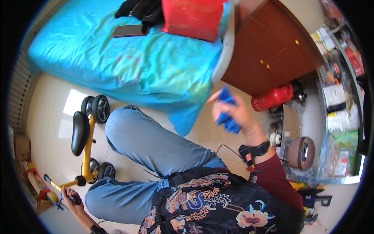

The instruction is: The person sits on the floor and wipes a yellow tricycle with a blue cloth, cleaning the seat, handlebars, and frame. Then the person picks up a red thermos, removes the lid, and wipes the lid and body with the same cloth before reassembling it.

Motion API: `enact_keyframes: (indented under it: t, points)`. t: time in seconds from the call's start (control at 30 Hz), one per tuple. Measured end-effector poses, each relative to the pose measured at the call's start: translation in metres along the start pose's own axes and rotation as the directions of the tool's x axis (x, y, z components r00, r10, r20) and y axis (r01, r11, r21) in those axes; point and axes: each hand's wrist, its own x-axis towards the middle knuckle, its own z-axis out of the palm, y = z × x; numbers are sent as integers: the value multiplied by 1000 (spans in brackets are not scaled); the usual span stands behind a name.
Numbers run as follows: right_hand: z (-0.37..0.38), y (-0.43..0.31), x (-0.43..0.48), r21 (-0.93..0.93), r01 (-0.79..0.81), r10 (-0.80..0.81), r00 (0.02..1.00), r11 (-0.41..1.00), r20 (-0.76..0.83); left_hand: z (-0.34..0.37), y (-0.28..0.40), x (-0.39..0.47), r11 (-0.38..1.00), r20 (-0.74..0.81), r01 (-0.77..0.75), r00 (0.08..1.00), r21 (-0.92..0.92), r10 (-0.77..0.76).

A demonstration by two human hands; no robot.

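Note:
My right hand [233, 112], blurred, is closed around a crumpled blue cloth [225, 117], held in the air past the bed's lower corner. My left hand [71, 200] grips the handlebar of a small yellow ride-on balance bike [87, 158] at the lower left. A black end of a handlebar grip [76, 199] shows by the thumb. The bike has a black saddle [80, 133] and several black wheels [100, 108]; it stands on the tiled floor beside my knees. Something thin and blue [60, 201] shows next to the left fingers.
A bed with a turquoise sheet [117, 67] bears a phone [130, 30], a red bag [192, 20] and a black garment [143, 11]. Beyond its end are a brown cabinet [271, 46], a red flask [271, 98] and a loaded metal shelf [323, 140]. Boxes [22, 147] stand far left.

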Motion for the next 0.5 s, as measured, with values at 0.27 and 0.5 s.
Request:
enact_keyframes:
  t: [0.27,0.5]
  points:
    - [-295,-15,-94,-440,101,-451,187,892,-873,-37,33,3,1000,-2,11,1000,8,-11]
    - [-528,60,-162,-259,-572,-436,-195,778,-879,3,-16,-25,967,-262,-117,949,227,177]
